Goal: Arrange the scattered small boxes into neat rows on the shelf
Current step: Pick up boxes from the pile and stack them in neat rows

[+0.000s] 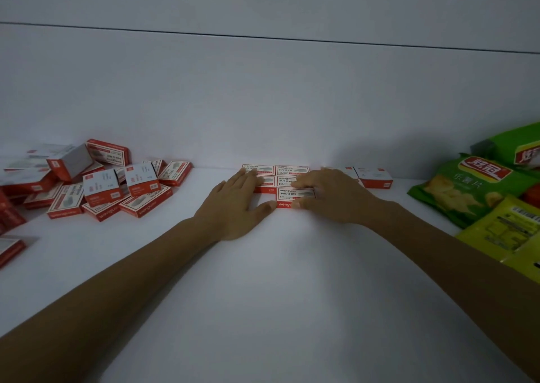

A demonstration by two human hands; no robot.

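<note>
The long white shelf board (263, 295) fills most of your view, with a plain pale back panel (263, 105) rising behind it. At your far left sits the loose heap of small red-and-white cardboard boxes (96, 184), lying flat, tipped on edge and leaning over one another. At your far right are green crisp bags (461, 190), and nearer you a yellow printed packet (502, 230) overlaps them.

At the middle of the shelf, pushed up to the back panel, is the tidy block of the same red-and-white boxes (292, 170), lying flat with sides touching. A white-topped box of the same kind (374, 175) lies just to the right of that block.

Your left hand (233, 204) lies flat, fingers straight and close together on the left boxes of the block. Its thumb is stretched out sideways to the left end of the front box (295, 194).

Your right hand (330, 198) is spread over the right part of the block, fingers slightly bent and resting on the box tops. Its thumb presses the red front face of that front box. Neither hand is wrapped round anything.
</note>
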